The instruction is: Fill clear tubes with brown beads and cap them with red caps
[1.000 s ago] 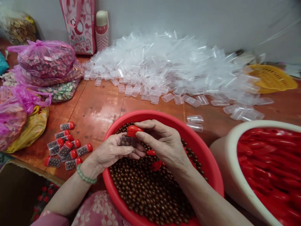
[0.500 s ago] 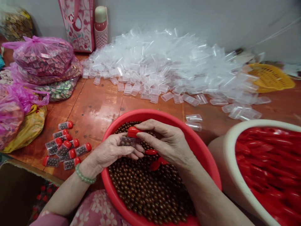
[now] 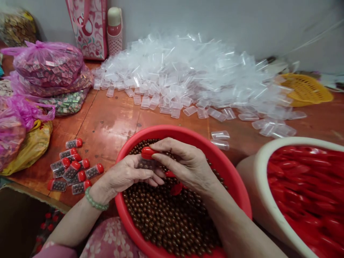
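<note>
Over a red basin (image 3: 243, 195) of brown balls (image 3: 166, 211), my left hand (image 3: 129, 175) grips a small clear plastic container (image 3: 147, 163) with brown balls inside. My right hand (image 3: 185, 161) pinches a red cap (image 3: 148, 152) between thumb and fingertips, right at the container's upper end. Whether the cap is fully seated I cannot tell. More red caps (image 3: 176, 189) show below my right hand, partly hidden by its fingers. Several filled, red-capped containers (image 3: 71, 170) lie on the table to the left of the basin.
Clear empty containers (image 3: 185, 75) are heaped along the wall. A cream tub (image 3: 260, 168) of red caps stands at right. Knotted plastic bags (image 3: 48, 64), a patterned bag (image 3: 90, 32), a bottle (image 3: 114, 32) and a yellow basket (image 3: 309, 89) sit around the table. A cardboard box (image 3: 18, 208) is lower left.
The red cap has moved slightly down and left, closer onto the container's end. My left hand stays nearly in place, holding the container.
</note>
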`<state>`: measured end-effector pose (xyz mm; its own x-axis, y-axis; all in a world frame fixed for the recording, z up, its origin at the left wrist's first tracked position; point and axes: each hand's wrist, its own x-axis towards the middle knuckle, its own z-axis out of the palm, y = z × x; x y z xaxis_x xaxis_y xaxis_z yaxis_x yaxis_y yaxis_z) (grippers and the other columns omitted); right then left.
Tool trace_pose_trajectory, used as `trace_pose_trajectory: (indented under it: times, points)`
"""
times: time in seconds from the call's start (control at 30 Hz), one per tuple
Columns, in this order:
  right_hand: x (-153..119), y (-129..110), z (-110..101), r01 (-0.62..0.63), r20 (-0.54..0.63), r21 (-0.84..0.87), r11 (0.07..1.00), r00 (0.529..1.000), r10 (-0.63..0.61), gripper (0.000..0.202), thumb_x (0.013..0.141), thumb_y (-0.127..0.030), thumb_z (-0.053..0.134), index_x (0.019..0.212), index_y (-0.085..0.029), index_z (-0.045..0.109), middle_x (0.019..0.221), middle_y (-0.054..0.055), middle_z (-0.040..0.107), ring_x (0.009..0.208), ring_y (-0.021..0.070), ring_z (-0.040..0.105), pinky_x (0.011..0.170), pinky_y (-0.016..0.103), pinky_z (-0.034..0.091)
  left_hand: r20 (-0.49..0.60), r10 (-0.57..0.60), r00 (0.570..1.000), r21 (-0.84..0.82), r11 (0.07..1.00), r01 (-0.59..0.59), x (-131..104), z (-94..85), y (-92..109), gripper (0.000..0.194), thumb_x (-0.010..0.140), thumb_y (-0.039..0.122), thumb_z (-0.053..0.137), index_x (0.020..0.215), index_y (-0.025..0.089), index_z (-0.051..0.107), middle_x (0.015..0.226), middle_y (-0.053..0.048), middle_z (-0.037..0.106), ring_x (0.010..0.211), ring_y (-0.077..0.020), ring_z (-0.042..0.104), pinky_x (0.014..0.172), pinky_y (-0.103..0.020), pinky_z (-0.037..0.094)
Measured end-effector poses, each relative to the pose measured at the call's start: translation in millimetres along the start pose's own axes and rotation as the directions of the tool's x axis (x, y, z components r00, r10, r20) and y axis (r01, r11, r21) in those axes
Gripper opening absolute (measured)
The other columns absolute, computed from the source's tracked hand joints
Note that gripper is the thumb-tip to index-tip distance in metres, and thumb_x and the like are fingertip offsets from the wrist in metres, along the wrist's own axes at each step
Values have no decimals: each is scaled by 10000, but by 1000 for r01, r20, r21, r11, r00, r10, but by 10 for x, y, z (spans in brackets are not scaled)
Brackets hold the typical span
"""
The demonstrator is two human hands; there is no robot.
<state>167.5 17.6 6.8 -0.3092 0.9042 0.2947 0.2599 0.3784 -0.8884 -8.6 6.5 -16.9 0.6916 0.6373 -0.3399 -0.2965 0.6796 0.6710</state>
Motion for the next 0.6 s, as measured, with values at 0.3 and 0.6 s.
trace_pose_trajectory:
  times: [0.3,0.6]
  points:
    - [-37,59,-18,-92,-104,120,989,989,104,134,822,-158,677,937,-223,702,852,7,731,771,128,684,715,242,560,18,20,1000,-89,996,-18,-50,13,27,453,609,78,775,1045,127,665,983,-96,722,895,-190,704,859,-296,529]
    - [-32,22,41,-124,-111,135,983,984,139,103,815,-175,676,904,-221,702,843,4,740,759,135,693,717,252,576,200,10,980,-286,957,49,-31,-101,55,403,702,112,612,1100,81,664,1070,-161,734,1016,-259,697,948,-382,485]
